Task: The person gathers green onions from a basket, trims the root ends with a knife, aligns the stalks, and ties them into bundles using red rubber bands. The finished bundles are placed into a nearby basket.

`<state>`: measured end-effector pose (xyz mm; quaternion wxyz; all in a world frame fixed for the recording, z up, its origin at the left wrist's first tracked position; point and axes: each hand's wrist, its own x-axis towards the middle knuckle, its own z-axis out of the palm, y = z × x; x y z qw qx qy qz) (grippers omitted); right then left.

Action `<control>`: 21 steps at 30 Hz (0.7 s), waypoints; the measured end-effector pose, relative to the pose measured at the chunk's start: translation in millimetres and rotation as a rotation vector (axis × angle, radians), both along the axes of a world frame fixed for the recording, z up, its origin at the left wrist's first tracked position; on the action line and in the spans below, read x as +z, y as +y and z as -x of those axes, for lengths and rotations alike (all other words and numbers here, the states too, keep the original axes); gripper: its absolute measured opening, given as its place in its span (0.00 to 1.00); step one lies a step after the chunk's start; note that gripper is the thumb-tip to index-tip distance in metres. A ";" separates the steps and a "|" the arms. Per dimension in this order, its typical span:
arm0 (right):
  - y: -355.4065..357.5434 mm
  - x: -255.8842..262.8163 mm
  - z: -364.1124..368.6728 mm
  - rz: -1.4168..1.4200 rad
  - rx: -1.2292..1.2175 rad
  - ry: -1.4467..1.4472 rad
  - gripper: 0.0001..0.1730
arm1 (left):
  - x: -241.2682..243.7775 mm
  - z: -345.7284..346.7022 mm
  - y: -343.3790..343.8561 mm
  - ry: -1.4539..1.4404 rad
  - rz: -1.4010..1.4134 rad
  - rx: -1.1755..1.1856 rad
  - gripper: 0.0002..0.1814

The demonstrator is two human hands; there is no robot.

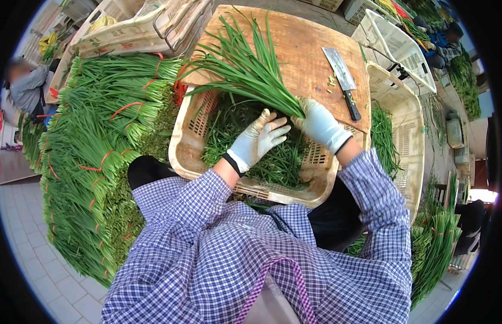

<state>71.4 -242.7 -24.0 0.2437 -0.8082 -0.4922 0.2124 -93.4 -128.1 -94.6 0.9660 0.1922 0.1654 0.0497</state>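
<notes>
My right hand (321,123), in a whitish glove, grips a bunch of garlic chives (251,73) by its stem ends. The green leaves fan out to the upper left, over a wooden board (307,32). Gloved as well, my left hand (259,139) holds nothing, its fingers apart just below the bunch. Beneath both hands a plastic crate (251,190) contains loose green leaves (271,166). A cleaver (340,69) with a black handle lies flat on the board's right side, among small cut stem pieces (331,81).
Chive bundles (101,150) tied with red bands are piled at my left. Stacked crates (133,34) stand behind them. To the right, another crate (408,141) holds more greens (382,137). A seated person (28,87) is at far left, another person (441,46) at upper right.
</notes>
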 end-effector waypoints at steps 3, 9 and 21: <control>-6.0 19.8 51.0 -0.106 0.013 0.163 0.21 | 33.2 9.0 5.9 -0.232 -0.048 0.202 0.36; 18.4 36.8 92.1 -0.486 -0.030 0.210 0.29 | 117.5 -5.1 42.8 -0.048 -0.575 0.419 0.18; 108.8 -25.1 -62.2 0.021 -0.355 0.104 0.46 | 44.0 -101.9 156.2 0.404 -0.699 0.064 0.45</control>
